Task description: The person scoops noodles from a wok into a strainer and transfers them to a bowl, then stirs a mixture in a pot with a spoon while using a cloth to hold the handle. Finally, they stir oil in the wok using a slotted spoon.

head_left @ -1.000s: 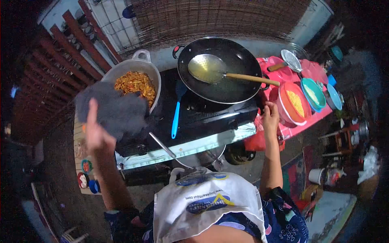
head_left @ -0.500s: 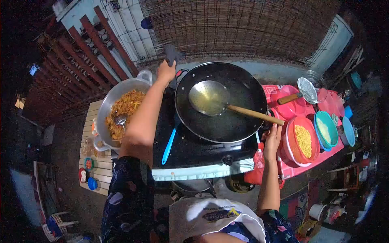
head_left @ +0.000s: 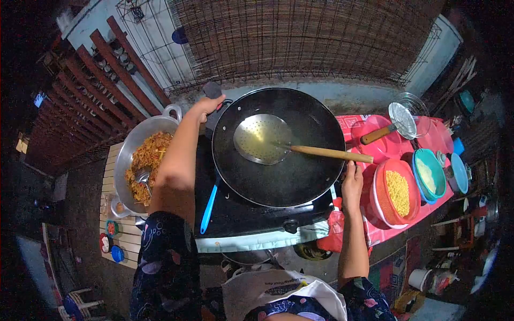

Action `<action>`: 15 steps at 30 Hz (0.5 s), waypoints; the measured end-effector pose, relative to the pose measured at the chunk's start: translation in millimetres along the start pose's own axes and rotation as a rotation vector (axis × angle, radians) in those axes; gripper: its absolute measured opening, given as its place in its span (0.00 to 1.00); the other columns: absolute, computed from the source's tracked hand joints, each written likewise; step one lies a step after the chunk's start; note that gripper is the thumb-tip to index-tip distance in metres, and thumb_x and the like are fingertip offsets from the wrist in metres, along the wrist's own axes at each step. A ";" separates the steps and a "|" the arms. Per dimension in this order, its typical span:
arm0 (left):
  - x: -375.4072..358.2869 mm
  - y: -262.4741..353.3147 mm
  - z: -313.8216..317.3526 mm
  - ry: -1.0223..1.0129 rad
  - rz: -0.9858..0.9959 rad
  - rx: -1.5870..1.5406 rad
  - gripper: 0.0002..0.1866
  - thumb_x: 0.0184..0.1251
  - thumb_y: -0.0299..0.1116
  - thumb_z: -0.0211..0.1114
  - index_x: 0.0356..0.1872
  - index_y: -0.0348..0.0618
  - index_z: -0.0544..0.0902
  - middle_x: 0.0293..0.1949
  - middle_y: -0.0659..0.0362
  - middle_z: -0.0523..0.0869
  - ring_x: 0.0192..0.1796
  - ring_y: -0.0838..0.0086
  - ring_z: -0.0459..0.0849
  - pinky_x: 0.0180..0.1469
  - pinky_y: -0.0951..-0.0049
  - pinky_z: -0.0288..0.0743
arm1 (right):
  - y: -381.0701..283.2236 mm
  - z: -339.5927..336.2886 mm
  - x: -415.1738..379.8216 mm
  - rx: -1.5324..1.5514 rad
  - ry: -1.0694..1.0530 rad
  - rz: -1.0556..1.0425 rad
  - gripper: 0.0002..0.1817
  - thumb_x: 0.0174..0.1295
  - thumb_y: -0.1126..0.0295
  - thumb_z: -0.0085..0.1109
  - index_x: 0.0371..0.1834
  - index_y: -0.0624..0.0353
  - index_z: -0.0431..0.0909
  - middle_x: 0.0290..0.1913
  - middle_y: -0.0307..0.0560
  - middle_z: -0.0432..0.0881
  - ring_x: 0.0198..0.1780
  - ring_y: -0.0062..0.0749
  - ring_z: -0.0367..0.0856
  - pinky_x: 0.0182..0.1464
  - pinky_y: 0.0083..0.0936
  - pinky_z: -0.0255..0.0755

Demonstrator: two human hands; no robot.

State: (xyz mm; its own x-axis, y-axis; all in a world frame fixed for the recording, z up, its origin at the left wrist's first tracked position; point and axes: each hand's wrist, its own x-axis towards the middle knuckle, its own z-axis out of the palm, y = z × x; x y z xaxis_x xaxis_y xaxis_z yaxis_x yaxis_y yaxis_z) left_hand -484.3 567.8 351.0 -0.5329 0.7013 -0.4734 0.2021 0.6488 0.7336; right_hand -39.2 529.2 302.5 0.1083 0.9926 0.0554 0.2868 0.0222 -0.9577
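A large black wok (head_left: 278,184) with a little yellowish oil or liquid is over the black stove (head_left: 251,222). Inside it lies a perforated metal skimmer (head_left: 262,139), its wooden handle (head_left: 326,153) reaching across the right rim. My left hand (head_left: 203,109) is closed at the wok's left handle, with a dark cloth (head_left: 212,92) in the grip. At the right side, my right hand (head_left: 352,184) is closed at the rim just below the end of the skimmer handle; my fingers hide the wok handle there. A blue-handled utensil (head_left: 209,209) lies on the stove, partly under the wok.
To the left, a metal pot (head_left: 122,174) of reddish-orange food with a spoon stands on a slatted table (head_left: 108,214). On the right, a pink-covered table (head_left: 350,125) holds an orange basket (head_left: 380,187) of yellow pieces, a teal bowl (head_left: 441,184) and a strainer (head_left: 401,120).
My left hand has come down with the cloth onto the wok's left handle. The wok looks larger and nearer, apparently raised a little. The whole view has shifted slightly.
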 end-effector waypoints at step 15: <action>-9.7 -10.2 8.3 0.217 0.205 0.019 0.32 0.51 0.54 0.65 0.40 0.27 0.76 0.34 0.48 0.80 0.32 0.66 0.80 0.27 0.63 0.72 | 10.3 -10.8 -15.5 -0.158 0.047 -0.013 0.22 0.65 0.57 0.39 0.42 0.70 0.68 0.36 0.68 0.75 0.42 0.61 0.74 0.43 0.42 0.65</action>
State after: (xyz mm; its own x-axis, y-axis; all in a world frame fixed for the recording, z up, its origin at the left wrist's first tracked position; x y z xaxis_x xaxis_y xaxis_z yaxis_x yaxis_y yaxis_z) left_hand -474.4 556.9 344.1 -0.6423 0.7399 -0.1999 0.3376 0.5073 0.7929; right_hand -27.6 512.7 294.8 0.1472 0.9855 0.0839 0.4339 0.0119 -0.9009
